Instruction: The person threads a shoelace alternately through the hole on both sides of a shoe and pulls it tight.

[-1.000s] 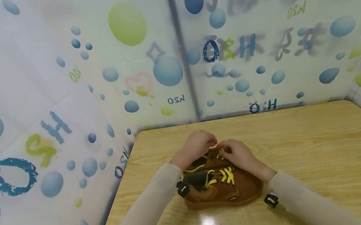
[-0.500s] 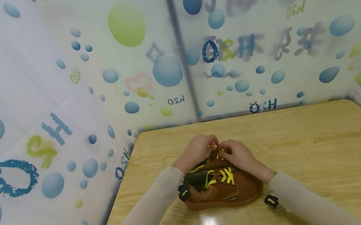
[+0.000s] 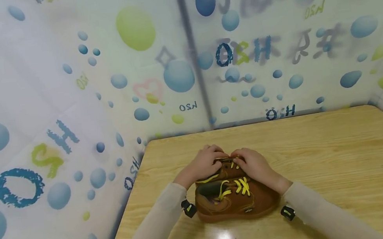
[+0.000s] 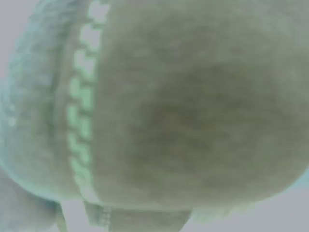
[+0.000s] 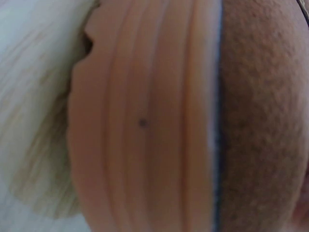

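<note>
Two brown shoes with yellow laces stand side by side, toes pointing right. The near shoe (image 3: 236, 205) has its yellow laces (image 3: 243, 186) crossed over the tongue. My left hand (image 3: 202, 165) lies over the opening of the far shoe (image 3: 231, 172), thumb and forefinger apart, fingertips near the top eyelets. My right hand (image 3: 255, 167) pinches at the far shoe's lacing; its fingers cover the lace ends. The left wrist view shows a blurred stitched shoe heel (image 4: 203, 121) close up. A layered sole edge (image 5: 145, 145) and brown toe (image 5: 260, 121) fill the right wrist view.
The shoes stand on a light wooden table (image 3: 323, 152). White curtains (image 3: 260, 68) with blue and green dots enclose it behind and to the left. Black wrist cameras (image 3: 188, 208) sit beside the sleeves, the left one close to the near shoe's heel.
My left hand has let go of the yellow lace it pinched above the far shoe and lowered, its fingers spreading over the shoe. The right hand has hardly moved.
</note>
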{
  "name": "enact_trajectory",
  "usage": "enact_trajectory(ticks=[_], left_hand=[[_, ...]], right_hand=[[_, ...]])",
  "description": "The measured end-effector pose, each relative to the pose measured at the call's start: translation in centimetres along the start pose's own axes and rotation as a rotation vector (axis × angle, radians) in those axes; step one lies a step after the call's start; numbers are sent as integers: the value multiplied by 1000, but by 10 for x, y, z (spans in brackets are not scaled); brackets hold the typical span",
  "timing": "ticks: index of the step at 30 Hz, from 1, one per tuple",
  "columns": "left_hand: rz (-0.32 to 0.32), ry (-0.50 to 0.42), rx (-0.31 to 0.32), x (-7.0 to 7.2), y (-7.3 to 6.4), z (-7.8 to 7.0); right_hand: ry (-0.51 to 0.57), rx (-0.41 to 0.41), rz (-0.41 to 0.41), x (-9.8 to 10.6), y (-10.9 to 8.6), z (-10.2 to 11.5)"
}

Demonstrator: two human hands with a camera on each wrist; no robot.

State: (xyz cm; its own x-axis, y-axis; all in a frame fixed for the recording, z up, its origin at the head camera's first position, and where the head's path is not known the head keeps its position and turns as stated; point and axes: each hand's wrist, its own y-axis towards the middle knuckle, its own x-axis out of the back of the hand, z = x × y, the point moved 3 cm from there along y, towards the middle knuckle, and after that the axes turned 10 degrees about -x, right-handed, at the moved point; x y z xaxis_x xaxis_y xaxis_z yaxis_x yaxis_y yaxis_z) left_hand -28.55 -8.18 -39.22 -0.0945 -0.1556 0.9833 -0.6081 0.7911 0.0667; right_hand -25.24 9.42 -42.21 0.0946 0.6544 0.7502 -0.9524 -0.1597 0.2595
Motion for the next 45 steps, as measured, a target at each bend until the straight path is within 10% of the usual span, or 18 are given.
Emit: enact_trajectory(ticks=[6,14,20,32,41,45], left_hand=[[-4,227,-19,0,5,-5],[-232,344,38,3,6,-17],[-227,162,116,1,0,-23],[-439,-653,489,-9,2,-28],[-472,-745,523,-15,2,-26],[-456,-585,486,-4,-7,-26]], right_hand=[[-7,-15,16,-1,1,-1],[15,-38,13,-4,1,-2],[22,-34,19,-2,0,0],[11,-38,10,-1,2,-1],[40,-42,30,3,4,-1],[40,-32,35,1,3,-2]])
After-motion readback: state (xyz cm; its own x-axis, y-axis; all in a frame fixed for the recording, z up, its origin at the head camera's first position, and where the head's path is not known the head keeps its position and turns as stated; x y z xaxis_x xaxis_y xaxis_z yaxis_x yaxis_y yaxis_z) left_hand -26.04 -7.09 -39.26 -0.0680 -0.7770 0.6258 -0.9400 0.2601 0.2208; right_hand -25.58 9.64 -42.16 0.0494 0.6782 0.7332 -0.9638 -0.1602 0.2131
